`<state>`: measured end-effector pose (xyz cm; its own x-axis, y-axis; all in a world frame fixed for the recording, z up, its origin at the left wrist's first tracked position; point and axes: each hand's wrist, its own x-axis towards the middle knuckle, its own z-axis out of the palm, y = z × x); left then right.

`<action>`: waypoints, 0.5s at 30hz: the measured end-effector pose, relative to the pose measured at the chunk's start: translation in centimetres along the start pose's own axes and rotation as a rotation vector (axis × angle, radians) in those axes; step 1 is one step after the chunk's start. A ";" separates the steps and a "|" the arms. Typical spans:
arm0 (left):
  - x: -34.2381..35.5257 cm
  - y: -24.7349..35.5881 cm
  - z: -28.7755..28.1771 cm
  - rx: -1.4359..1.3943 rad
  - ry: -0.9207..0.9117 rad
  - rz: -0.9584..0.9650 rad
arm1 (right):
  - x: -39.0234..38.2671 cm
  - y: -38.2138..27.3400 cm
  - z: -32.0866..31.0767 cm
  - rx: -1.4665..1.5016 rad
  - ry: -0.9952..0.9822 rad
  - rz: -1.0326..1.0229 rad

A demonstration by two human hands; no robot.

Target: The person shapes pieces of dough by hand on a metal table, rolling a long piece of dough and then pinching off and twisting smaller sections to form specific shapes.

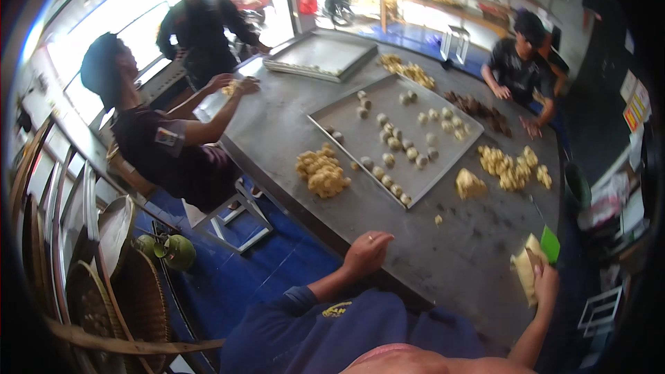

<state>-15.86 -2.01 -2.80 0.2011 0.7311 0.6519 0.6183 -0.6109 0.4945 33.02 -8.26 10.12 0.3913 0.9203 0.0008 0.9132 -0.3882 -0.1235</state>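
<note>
Many dough balls (395,144) on one big tray (353,140)

Think of the big tray as the middle of a clock. The person's left hand (369,253) is at six o'clock, by the edge of the gray table (429,256). Its fingers are curled together, and nothing can be seen in it. The right hand (546,280) is between four and five o'clock. It is on a yellow slab (523,280) near the table's right side. A flat green thing (549,244) sticks out just past the fingers, but one cannot tell if they are clamped on it.

The balls (some look gray, some pale yellow) sit in rows and bunches. A lumpy yellow pile (322,172) is at eight o'clock, and a smaller yellow lump (470,183) is at four. Dark lumps (478,111) lie between two and three.
</note>
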 end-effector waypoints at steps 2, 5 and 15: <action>0.3 0.1 1.1 0.016 -0.062 0.015 | -0.8 1.7 0.4 0.202 0.134 -0.107; 0.6 -0.1 1.0 0.080 -0.062 0.036 | 1.4 3.6 0.2 0.163 0.302 -0.105; 0.4 -0.1 1.4 0.110 -0.131 -0.026 | 3.9 6.5 -1.5 0.165 0.156 0.293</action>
<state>-14.79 -1.22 -3.33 0.2766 0.7842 0.5554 0.7027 -0.5593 0.4398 40.68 -7.25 10.80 0.6577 0.7477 0.0913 0.7343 -0.6093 -0.2992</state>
